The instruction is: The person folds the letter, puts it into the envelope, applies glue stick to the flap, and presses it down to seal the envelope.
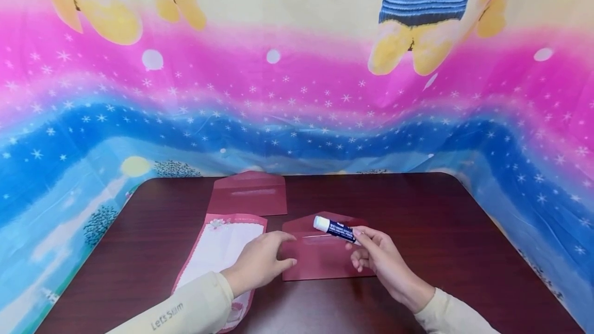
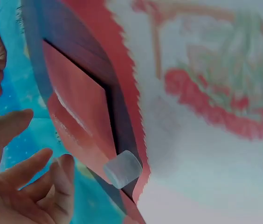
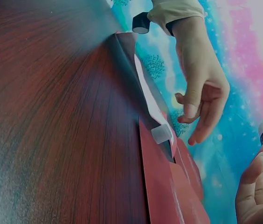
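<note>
In the head view, my right hand pinches a glue stick with a dark blue label, its white end pointing left. The glue stick is above a red envelope that lies with its flap spread away from me. My left hand holds nothing. Its loosely bent fingers and thumb hover at the envelope's left edge. A small whitish cap stands between the envelope and a sheet of letter paper in the left wrist view. In the head view the left hand hides the cap.
A second red envelope, flap raised, lies at the table's back edge. The decorated letter paper lies under my left forearm. Dark wooden table extends to the right. A patterned cloth hangs behind.
</note>
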`<state>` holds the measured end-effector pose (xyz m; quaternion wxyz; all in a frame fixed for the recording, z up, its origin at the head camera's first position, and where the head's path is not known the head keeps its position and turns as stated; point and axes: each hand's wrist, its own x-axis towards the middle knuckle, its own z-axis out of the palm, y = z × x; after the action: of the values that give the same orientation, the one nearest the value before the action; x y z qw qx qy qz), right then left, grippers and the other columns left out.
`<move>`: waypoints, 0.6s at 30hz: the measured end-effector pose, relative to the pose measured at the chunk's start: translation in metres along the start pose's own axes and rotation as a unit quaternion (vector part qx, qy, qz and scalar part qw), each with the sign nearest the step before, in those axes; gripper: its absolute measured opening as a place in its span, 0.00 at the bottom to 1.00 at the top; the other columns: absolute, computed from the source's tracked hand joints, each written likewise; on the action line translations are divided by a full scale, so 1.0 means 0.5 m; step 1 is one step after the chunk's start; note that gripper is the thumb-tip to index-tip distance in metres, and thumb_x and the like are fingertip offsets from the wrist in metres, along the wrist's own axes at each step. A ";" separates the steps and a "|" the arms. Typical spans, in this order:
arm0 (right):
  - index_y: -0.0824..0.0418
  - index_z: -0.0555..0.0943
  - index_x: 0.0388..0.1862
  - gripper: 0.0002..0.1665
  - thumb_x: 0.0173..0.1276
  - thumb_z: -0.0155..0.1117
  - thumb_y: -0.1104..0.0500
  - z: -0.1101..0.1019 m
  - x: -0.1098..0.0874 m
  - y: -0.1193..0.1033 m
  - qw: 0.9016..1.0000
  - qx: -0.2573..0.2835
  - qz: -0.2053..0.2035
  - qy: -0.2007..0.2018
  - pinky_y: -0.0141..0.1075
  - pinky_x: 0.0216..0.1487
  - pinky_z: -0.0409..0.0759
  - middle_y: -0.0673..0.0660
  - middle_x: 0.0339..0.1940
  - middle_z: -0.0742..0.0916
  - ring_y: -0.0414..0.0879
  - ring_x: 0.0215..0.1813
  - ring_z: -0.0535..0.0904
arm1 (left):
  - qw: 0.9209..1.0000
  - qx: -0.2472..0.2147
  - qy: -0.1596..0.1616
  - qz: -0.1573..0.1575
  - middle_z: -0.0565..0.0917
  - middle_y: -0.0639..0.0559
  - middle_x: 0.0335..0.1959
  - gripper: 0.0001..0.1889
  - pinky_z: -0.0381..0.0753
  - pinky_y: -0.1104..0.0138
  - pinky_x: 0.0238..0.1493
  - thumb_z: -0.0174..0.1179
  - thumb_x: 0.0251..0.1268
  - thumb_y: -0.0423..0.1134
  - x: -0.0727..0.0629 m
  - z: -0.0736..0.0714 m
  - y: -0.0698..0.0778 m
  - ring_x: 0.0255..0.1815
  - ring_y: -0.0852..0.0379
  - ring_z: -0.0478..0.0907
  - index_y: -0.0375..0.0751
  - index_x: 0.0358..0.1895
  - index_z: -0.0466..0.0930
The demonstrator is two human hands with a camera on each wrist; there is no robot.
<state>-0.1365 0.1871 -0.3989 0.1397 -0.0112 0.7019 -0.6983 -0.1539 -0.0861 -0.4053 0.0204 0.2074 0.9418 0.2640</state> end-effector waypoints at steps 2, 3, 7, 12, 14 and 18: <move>0.69 0.72 0.61 0.28 0.81 0.50 0.45 -0.001 0.000 0.000 1.000 -0.001 -0.003 0.001 0.28 0.31 0.79 0.47 0.33 0.86 0.37 0.25 0.78 | 0.999 0.036 0.000 0.020 0.87 0.47 0.53 0.24 0.83 0.53 0.55 0.74 0.56 0.45 -0.001 0.003 -0.001 0.52 0.50 0.84 0.41 0.56 0.84; 0.69 0.72 0.60 0.28 0.81 0.50 0.45 -0.001 0.000 0.000 1.000 0.000 -0.004 0.002 0.28 0.31 0.79 0.47 0.33 0.86 0.37 0.25 0.78 | 0.998 0.052 -0.001 0.030 0.87 0.46 0.54 0.24 0.83 0.53 0.57 0.75 0.56 0.45 -0.001 0.004 -0.001 0.55 0.49 0.84 0.40 0.56 0.84; 0.68 0.73 0.58 0.25 0.82 0.50 0.46 -0.003 0.000 0.003 1.000 0.000 -0.011 0.004 0.28 0.30 0.79 0.47 0.32 0.86 0.37 0.25 0.78 | 0.992 0.111 -0.007 0.064 0.88 0.46 0.52 0.27 0.85 0.56 0.49 0.77 0.53 0.48 -0.004 0.011 -0.005 0.48 0.50 0.83 0.39 0.55 0.85; 0.64 0.75 0.56 0.22 0.81 0.51 0.46 -0.003 0.000 0.004 1.000 0.003 -0.010 0.012 0.28 0.29 0.79 0.47 0.31 0.86 0.37 0.24 0.78 | 0.977 0.182 -0.003 0.109 0.87 0.48 0.51 0.29 0.83 0.62 0.43 0.78 0.50 0.52 -0.006 0.023 -0.015 0.43 0.52 0.80 0.40 0.54 0.85; 0.65 0.75 0.55 0.22 0.81 0.51 0.47 -0.005 0.000 0.005 1.000 0.001 -0.014 0.009 0.28 0.29 0.79 0.46 0.31 0.86 0.37 0.24 0.78 | 0.972 0.203 -0.001 0.121 0.88 0.49 0.51 0.29 0.82 0.63 0.43 0.79 0.48 0.53 -0.007 0.028 -0.019 0.42 0.53 0.79 0.41 0.53 0.86; 0.66 0.74 0.56 0.23 0.81 0.51 0.47 -0.008 -0.001 0.004 1.000 -0.004 -0.015 0.008 0.28 0.29 0.79 0.46 0.31 0.86 0.37 0.25 0.77 | 0.963 0.233 -0.014 0.135 0.88 0.51 0.49 0.29 0.80 0.65 0.41 0.80 0.45 0.52 -0.006 0.036 -0.025 0.39 0.54 0.77 0.42 0.52 0.87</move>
<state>-0.1366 0.1913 -0.4011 0.1236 -0.0164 0.7054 -0.6978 -0.1530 -0.0881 -0.4273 -0.0510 0.3355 0.9400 0.0346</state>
